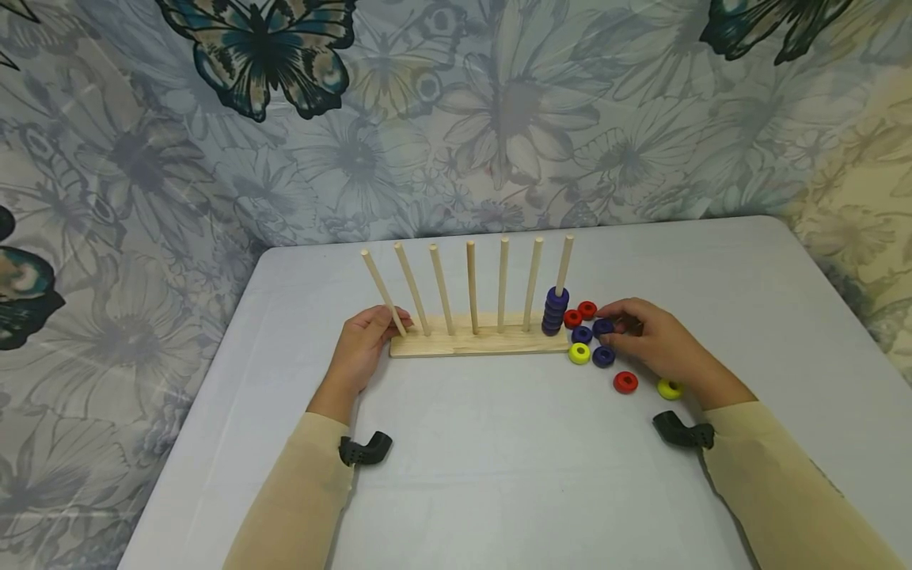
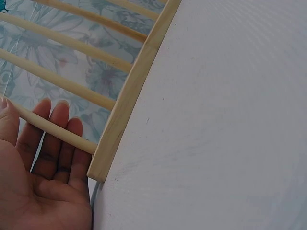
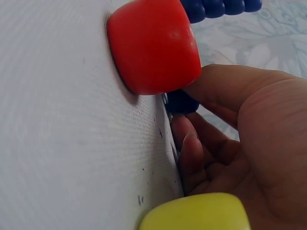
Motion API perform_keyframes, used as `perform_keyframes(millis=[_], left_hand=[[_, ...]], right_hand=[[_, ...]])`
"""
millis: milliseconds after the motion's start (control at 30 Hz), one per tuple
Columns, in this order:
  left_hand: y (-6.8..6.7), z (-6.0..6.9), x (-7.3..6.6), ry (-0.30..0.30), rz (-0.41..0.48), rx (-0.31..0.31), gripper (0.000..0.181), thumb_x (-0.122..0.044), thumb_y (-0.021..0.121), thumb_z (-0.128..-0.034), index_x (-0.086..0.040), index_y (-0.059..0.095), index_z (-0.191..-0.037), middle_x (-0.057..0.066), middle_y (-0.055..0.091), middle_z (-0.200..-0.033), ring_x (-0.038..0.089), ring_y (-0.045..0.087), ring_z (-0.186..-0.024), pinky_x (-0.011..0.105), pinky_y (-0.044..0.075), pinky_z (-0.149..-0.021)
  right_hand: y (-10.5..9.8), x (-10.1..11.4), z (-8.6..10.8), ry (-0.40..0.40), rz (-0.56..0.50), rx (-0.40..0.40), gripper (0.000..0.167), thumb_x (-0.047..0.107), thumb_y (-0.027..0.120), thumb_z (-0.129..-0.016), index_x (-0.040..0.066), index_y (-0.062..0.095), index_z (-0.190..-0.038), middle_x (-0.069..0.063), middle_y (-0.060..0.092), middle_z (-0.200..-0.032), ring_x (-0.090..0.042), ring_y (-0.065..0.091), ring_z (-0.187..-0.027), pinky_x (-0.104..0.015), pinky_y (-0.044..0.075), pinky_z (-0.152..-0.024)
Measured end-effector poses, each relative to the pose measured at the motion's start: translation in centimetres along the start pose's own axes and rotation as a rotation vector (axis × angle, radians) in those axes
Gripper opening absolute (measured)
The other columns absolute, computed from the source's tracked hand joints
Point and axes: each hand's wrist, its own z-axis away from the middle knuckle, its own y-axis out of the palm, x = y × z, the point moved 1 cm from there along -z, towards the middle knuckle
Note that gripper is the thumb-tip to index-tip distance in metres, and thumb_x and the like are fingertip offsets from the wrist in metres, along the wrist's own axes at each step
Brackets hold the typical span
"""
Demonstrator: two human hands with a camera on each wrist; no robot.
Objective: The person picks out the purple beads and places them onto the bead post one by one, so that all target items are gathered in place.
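Note:
A wooden peg stand (image 1: 479,342) with a row of upright dowels stands on the table. Several blue rings (image 1: 555,310) are stacked on its rightmost dowel. My left hand (image 1: 365,344) is at the stand's left end, its thumb and fingers around the leftmost dowel (image 2: 57,130). To the right of the stand, my right hand (image 1: 651,336) pinches a loose blue ring (image 1: 603,326) between thumb and fingers, low at the tabletop. In the right wrist view that ring (image 3: 181,101) is partly hidden behind a red ring (image 3: 153,48) and the thumb.
Near the right hand lie more blue rings (image 1: 603,357), red rings (image 1: 625,382) and yellow rings (image 1: 579,353). Another yellow ring (image 1: 669,389) sits under the right wrist. A white cloth covers the table (image 1: 492,475), which meets a patterned fabric backdrop (image 1: 513,119).

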Motion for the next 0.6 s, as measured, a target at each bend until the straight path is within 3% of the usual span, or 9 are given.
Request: perform_keyframes(millis=[600], left_hand=[[0.04, -0.04, 0.02, 0.007, -0.009, 0.004, 0.044, -0.024, 0.054, -0.1178, 0.017, 0.069, -0.120, 0.013, 0.075, -0.109, 0.027, 0.071, -0.109, 0.036, 0.057, -0.098]], right_hand=[[-0.13, 0.32, 0.07, 0.011, -0.004, -0.006, 0.041, 0.017, 0.073, -0.107, 0.005, 0.063, -0.144, -0.016, 0.064, -0.130, -0.035, 0.060, -0.113, -0.050, 0.054, -0.095]])
